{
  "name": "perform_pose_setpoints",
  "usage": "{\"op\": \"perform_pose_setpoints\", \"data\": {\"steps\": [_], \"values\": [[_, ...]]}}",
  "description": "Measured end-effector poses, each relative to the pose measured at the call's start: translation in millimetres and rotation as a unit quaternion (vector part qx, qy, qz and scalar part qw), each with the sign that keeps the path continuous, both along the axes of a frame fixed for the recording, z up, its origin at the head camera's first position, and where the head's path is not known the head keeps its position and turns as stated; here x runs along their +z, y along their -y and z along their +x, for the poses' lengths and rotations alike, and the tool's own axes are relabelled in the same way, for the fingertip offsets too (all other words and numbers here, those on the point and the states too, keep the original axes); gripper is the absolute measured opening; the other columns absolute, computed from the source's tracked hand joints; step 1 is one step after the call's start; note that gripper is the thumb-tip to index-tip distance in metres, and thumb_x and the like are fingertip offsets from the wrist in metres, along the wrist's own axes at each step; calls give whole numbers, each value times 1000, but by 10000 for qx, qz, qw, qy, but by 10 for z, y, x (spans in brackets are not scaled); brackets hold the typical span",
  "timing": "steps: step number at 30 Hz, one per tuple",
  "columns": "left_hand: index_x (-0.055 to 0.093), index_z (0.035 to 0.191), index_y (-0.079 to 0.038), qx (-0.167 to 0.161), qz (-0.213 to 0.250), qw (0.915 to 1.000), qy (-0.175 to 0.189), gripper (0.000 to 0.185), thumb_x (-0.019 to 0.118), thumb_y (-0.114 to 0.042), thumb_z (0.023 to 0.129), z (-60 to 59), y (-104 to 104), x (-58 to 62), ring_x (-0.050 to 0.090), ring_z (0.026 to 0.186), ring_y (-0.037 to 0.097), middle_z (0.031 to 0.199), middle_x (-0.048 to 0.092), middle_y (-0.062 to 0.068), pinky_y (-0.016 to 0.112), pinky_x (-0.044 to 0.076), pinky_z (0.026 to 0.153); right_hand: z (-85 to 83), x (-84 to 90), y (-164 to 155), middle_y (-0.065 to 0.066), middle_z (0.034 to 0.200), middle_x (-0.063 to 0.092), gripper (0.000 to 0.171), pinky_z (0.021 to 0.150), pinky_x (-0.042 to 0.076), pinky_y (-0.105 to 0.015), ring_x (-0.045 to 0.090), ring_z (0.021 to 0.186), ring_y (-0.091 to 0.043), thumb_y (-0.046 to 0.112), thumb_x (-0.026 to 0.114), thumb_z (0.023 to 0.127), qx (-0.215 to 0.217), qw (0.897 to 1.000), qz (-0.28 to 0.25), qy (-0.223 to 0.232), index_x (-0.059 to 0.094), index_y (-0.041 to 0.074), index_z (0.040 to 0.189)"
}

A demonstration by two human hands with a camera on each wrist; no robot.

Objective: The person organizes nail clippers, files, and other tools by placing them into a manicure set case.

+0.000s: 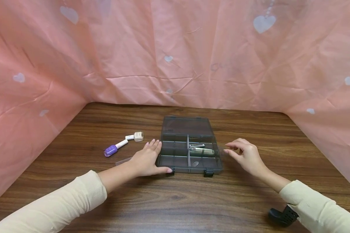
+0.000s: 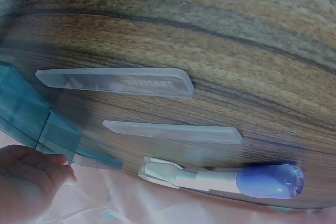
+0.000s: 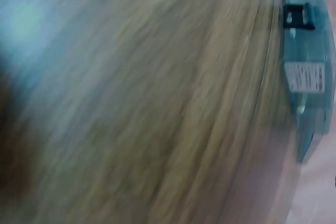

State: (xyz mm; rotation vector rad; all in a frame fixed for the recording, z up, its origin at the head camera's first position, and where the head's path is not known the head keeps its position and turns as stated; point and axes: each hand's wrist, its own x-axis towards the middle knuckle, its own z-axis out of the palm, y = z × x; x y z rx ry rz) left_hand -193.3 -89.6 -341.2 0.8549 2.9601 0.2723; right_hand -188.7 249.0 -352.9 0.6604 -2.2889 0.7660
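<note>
A smoky see-through compartment box [image 1: 175, 160] lies with its lid [image 1: 186, 126] folded back. My left hand [image 1: 145, 160] rests along its left side, fingers straight, thumb at a front latch. The left wrist view shows this hand beside the box wall. To the right of the box, my right hand [image 1: 249, 157] has loosely bent fingers with nothing visible in them. A metal nail clipper [image 1: 197, 145] and a pale green, long, flat tool [image 1: 202, 151] lie in the right middle compartment. A small clear oval piece [image 1: 195, 163] sits in the front right one.
Left of the box lie a purple nail polish bottle [image 1: 110, 150] and a beige one [image 1: 138, 136], both white-capped. Two clear flat strips, one lettered [image 2: 115, 82] and one plain strip [image 2: 173, 133], lie near them. A black device [image 1: 283, 216] hangs at the right sleeve. Pink curtains surround the table.
</note>
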Motion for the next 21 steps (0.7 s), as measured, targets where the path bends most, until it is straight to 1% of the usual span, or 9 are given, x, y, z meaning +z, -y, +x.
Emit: {"op": "perform_pose_setpoints", "data": {"steps": [6, 12, 17, 19, 21], "values": [[31, 139, 11, -3, 28, 10000, -5, 103, 57, -67, 76, -1, 9, 2, 24, 139, 40, 146, 30, 28, 47, 23, 114, 38, -44, -197, -7, 76, 66, 23, 54, 39, -13, 48, 64, -11, -4, 78, 65, -440, 9990, 67, 19, 71, -2, 86], [32, 139, 11, -7, -23, 10000, -32, 104, 58, -68, 76, -3, -3, 7, 25, 138, 39, 145, 31, 28, 46, 24, 114, 94, -143, -420, -9, 74, 64, 24, 53, 37, -10, 47, 65, -3, -4, 78, 65, -828, 9965, 20, 90, 71, -3, 88], [32, 139, 11, -21, -39, 10000, -33, 104, 57, -68, 76, 0, -6, 4, 25, 138, 39, 145, 31, 28, 46, 24, 114, 127, -190, -605, -12, 75, 64, 23, 55, 38, -5, 54, 63, -2, 0, 79, 66, -1314, 9908, 150, 295, 70, -3, 87], [32, 139, 11, -27, -26, 10000, -41, 104, 57, -68, 76, -5, -5, -4, 25, 138, 39, 145, 31, 28, 47, 24, 113, 149, -193, -667, -13, 75, 64, 23, 54, 39, -7, 56, 60, -6, 1, 79, 67, -1483, 9877, 233, 436, 70, -4, 88], [31, 139, 10, -16, -24, 10000, -28, 104, 57, -68, 76, -11, -3, -8, 25, 138, 39, 146, 31, 28, 46, 24, 114, 167, -203, -724, -13, 75, 64, 24, 53, 40, -9, 55, 60, -5, 2, 78, 67, -1606, 9851, 282, 543, 70, -5, 88]]}}
